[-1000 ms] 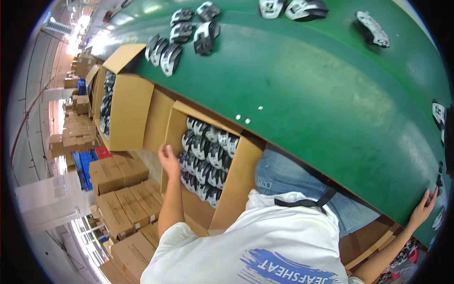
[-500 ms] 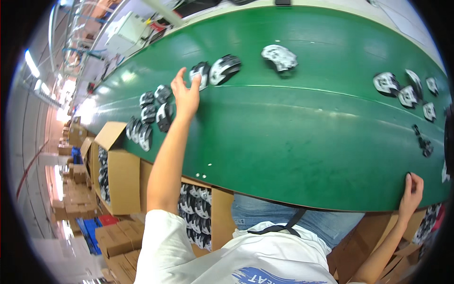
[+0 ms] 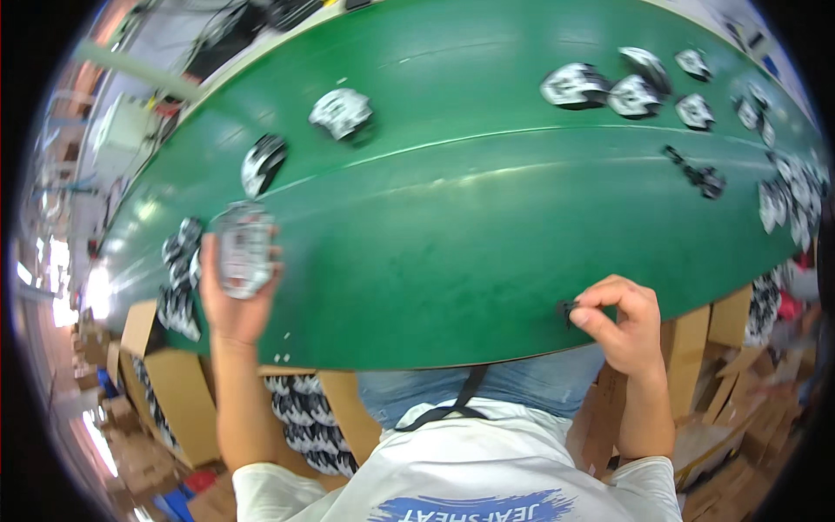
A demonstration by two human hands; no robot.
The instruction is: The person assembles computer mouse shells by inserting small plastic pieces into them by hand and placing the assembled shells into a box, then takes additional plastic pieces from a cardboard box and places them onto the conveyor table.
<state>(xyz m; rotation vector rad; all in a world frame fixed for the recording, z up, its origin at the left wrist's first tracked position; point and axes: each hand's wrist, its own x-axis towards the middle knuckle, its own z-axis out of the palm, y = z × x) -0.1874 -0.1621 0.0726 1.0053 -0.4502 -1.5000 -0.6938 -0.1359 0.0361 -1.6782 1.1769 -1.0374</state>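
My left hand [image 3: 233, 317] is closed around a curved plastic shell [image 3: 244, 250], raised over the left part of the green table. Its hollow, greyish-white inner side faces up, with detail blurred by motion. Over the table's front right, my right hand [image 3: 628, 324] pinches a small black part [image 3: 567, 311] between thumb and fingertips. The part's exact kind is too small to make out. Just beyond my left hand lies a black-and-white shell [image 3: 263, 165]. Another white shell [image 3: 341, 114] rests farther back.
The green table [image 3: 417, 252] curves across the view. Several shells [image 3: 635, 96] lie at the back right, near a black jointed piece [image 3: 696, 172]. More shells [image 3: 178, 311] sit at the left. Below the front edge, a carton [image 3: 348, 409] holds stacked shells [image 3: 309, 422].
My left hand has picked up a shell and drawn it nearer. My right hand has come inward over the table with the small black part. The whole view has turned rightward.
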